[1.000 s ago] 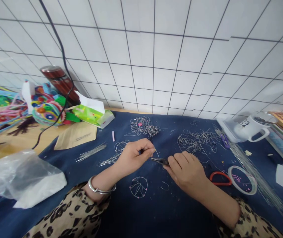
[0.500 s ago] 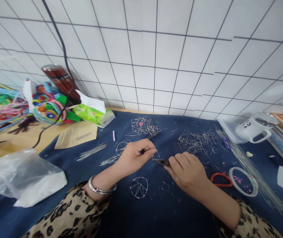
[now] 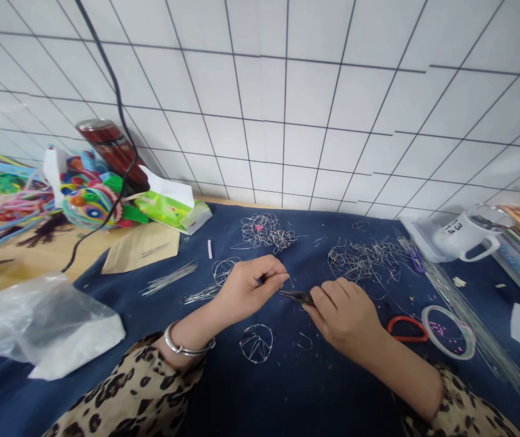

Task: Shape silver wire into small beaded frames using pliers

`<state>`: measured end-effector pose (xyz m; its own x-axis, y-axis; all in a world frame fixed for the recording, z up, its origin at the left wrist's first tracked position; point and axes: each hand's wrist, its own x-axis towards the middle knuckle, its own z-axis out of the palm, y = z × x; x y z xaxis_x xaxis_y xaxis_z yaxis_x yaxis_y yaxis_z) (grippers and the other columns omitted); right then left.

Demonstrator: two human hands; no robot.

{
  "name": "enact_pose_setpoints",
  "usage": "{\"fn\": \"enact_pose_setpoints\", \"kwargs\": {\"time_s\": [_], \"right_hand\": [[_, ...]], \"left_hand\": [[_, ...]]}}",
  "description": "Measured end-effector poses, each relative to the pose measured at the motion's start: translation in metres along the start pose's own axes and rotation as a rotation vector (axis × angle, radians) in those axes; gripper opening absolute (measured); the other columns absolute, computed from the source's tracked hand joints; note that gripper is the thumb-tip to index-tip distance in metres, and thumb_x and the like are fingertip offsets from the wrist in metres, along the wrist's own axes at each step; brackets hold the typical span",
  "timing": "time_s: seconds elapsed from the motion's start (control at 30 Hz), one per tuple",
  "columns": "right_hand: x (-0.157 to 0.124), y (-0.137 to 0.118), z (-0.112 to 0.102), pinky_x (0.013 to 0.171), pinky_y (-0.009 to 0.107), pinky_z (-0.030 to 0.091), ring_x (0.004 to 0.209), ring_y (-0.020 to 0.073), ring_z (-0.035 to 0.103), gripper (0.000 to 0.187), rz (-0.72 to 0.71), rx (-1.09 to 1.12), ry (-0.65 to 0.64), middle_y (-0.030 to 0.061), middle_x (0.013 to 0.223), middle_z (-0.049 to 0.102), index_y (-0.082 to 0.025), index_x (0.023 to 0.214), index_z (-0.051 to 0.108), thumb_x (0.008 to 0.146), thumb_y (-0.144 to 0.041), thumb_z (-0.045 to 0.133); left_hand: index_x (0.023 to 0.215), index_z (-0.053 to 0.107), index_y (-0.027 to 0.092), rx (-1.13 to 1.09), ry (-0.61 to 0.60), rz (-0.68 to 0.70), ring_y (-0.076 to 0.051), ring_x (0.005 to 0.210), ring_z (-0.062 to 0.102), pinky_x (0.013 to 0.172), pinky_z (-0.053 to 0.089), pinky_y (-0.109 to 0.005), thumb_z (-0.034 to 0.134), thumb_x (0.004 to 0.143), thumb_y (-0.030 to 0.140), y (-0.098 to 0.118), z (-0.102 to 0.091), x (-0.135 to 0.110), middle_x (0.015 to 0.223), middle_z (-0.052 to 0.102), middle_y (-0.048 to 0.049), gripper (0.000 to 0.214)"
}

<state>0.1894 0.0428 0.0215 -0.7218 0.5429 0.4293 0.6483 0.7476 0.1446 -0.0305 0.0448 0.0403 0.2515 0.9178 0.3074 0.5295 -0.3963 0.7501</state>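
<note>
My left hand [image 3: 246, 288] is closed in a pinch on a short piece of thin wire [image 3: 290, 281] above the blue cloth [image 3: 287, 388]. My right hand [image 3: 344, 315] is wrapped round small dark pliers [image 3: 295, 296], whose tip points left toward the pinched wire. A round wire piece with spokes [image 3: 255, 343] lies on the cloth just below the two hands. A tangle of wire scraps [image 3: 364, 260] lies behind my right hand.
Finished wire shapes [image 3: 266, 232] and straight wire bundles [image 3: 171, 278] lie on the cloth. At right are red-handled scissors [image 3: 406, 329], a round clear lid [image 3: 449, 331] and a white mug [image 3: 467, 233]. A plastic bag [image 3: 41, 325] and colourful craft pieces [image 3: 89, 203] sit left.
Both hands stay in nearly the same place, holding wire and pliers. Only the view has shifted slightly.
</note>
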Motion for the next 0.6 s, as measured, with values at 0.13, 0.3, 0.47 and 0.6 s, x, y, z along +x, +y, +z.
{"fn": "enact_pose_setpoints", "kwargs": {"time_s": [0.13,0.3,0.47,0.6], "right_hand": [[0.0006,-0.0005,-0.0006,0.066,0.032,0.035,0.073,0.0179,0.044,0.023,0.008,0.034,-0.011,0.0059,0.075,0.052,-0.014,0.093,0.06,0.088,-0.032,0.047],[0.0013,-0.0004,-0.0014,0.065,0.032,0.036,0.072,0.0177,0.044,0.023,0.009,0.045,-0.026,0.0055,0.074,0.051,-0.013,0.094,0.06,0.088,-0.032,0.047],[0.0015,0.0002,-0.003,0.066,0.032,0.036,0.071,0.0176,0.044,0.023,0.0,0.05,-0.031,0.0057,0.074,0.051,-0.013,0.095,0.059,0.088,-0.031,0.046],[0.0016,-0.0007,-0.0045,0.066,0.032,0.036,0.071,0.018,0.043,0.023,0.013,0.07,-0.057,0.0057,0.074,0.051,-0.013,0.094,0.059,0.088,-0.031,0.045]], "left_hand": [[0.076,0.06,0.015,0.005,0.004,0.022,-0.01,0.063,0.053,0.06,0.043,-0.023,0.051,0.085,0.022,-0.0008,0.0001,-0.0006,0.07,0.061,-0.0012,0.014],[0.076,0.06,0.015,0.013,-0.002,0.019,-0.009,0.06,0.052,0.058,0.042,-0.022,0.051,0.084,0.022,0.0,0.0002,-0.0006,0.068,0.06,-0.0005,0.014],[0.076,0.058,0.016,-0.016,-0.008,-0.001,-0.008,0.055,0.051,0.053,0.04,-0.02,0.05,0.085,0.023,0.0001,0.0003,-0.0005,0.062,0.057,0.002,0.014],[0.076,0.058,0.016,-0.014,-0.013,-0.01,-0.008,0.055,0.052,0.053,0.04,-0.019,0.051,0.085,0.022,-0.0002,0.0003,-0.0003,0.062,0.058,0.0024,0.013]]}}
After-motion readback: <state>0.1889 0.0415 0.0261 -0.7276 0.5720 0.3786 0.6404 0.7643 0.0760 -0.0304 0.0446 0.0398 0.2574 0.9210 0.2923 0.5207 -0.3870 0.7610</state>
